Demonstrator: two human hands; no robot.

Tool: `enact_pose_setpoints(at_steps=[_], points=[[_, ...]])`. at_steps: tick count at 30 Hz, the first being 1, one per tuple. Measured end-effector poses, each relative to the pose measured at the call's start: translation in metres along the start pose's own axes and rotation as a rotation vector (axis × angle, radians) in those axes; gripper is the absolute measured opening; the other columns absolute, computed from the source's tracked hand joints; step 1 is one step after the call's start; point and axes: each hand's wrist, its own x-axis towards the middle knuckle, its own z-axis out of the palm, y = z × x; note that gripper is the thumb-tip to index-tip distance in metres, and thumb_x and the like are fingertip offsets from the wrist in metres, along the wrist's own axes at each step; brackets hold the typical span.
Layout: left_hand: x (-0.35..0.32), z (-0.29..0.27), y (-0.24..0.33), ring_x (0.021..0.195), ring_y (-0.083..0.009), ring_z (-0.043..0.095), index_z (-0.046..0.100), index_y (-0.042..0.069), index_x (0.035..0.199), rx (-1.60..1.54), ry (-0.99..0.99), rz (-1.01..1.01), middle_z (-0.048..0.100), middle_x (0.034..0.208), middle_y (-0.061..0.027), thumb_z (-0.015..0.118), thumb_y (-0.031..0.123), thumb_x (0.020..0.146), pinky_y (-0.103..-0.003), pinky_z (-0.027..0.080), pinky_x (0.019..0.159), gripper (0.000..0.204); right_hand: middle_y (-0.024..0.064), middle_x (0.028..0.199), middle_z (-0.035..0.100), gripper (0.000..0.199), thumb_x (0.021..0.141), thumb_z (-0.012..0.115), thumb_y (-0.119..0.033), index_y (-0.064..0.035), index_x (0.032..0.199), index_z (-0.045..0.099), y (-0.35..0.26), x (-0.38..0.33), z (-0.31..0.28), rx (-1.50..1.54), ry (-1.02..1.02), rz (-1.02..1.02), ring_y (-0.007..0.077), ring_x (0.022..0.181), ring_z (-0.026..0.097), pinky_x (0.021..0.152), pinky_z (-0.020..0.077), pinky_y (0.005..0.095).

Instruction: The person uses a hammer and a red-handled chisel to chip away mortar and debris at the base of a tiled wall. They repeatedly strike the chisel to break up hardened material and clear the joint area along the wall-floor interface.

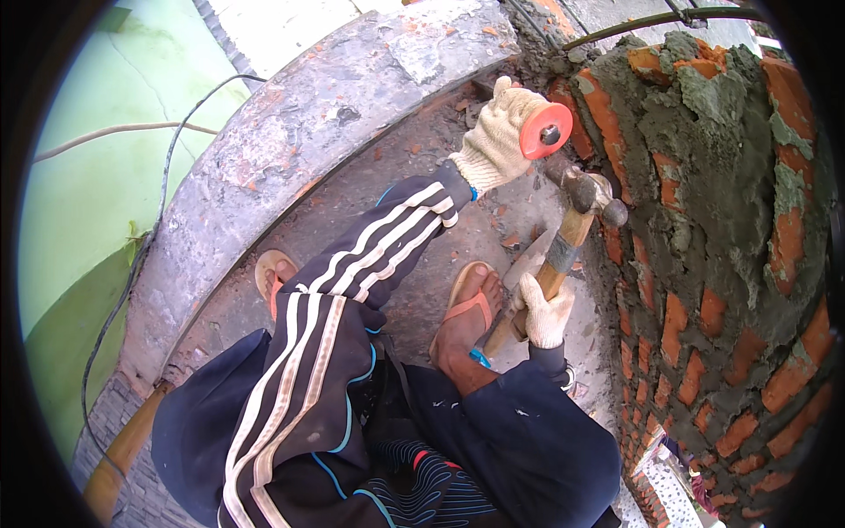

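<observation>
My left hand (500, 132), in a cream knitted glove, is closed round a chisel with a round orange-red hand guard (533, 139). The chisel's metal striking end shows in the guard's centre; its lower end is hidden. In my right hand (546, 315), gloved too, is a hammer (576, 231) with a wooden handle wrapped in grey tape. The hammer's metal head lies just below and right of the guard, close to the brick wall (687, 202). A grey pointed blade, perhaps a trowel (533, 255), shows on the floor behind the handle.
A rough concrete ledge (290, 114) curves along the left and far side. Beyond it are a pale green surface (97, 202) and a black cable (165, 180). A dark bar (660, 22) crosses the far right. My sandalled feet (466, 308) stand on the debris-strewn floor.
</observation>
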Motion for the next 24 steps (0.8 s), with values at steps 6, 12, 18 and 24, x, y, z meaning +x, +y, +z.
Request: enact_pose_setpoints(at_steps=[6,12,18,24], points=[[0.004,0.008,0.0,0.108,-0.0313,0.056,0.059,0.008,0.111,0.002,0.025,-0.005,0.06,0.107,-0.0094,0.069,0.008,0.075,-0.049,0.036,0.107,0.038,0.0045,0.065,0.062,0.014,0.086,0.071,-0.01,0.0021,0.085,0.063,-0.003,-0.008,0.001,-0.003,0.025,-0.016,0.0114,0.054,0.057,0.05,0.044,0.0264],[0.0,0.004,-0.002,0.106,-0.0303,0.057,0.06,0.01,0.11,0.014,0.001,-0.006,0.06,0.108,-0.0083,0.07,0.008,0.073,-0.049,0.036,0.107,0.038,0.0079,0.065,0.06,0.02,0.09,0.066,-0.015,0.0027,0.083,0.06,-0.025,-0.01,-0.003,0.205,0.04,-0.434,0.0176,0.059,0.059,0.057,0.0493,0.0318],[-0.003,0.002,-0.002,0.105,-0.0303,0.058,0.06,0.01,0.108,0.044,-0.031,-0.026,0.061,0.106,-0.0084,0.072,0.01,0.074,-0.05,0.036,0.108,0.036,0.0104,0.069,0.06,0.017,0.09,0.064,-0.014,-0.0021,0.079,0.058,-0.021,0.026,0.01,0.392,-0.077,-0.751,0.0226,0.063,0.059,0.06,0.0499,0.0361],[0.003,0.005,-0.01,0.102,-0.031,0.06,0.06,0.011,0.108,-0.03,0.043,-0.024,0.062,0.105,-0.0086,0.07,0.012,0.077,-0.05,0.036,0.107,0.032,0.0028,0.061,0.058,0.013,0.087,0.07,-0.009,-0.0009,0.083,0.061,0.016,0.053,0.006,0.128,-0.14,-0.038,0.0119,0.051,0.054,0.048,0.0434,0.0262]])
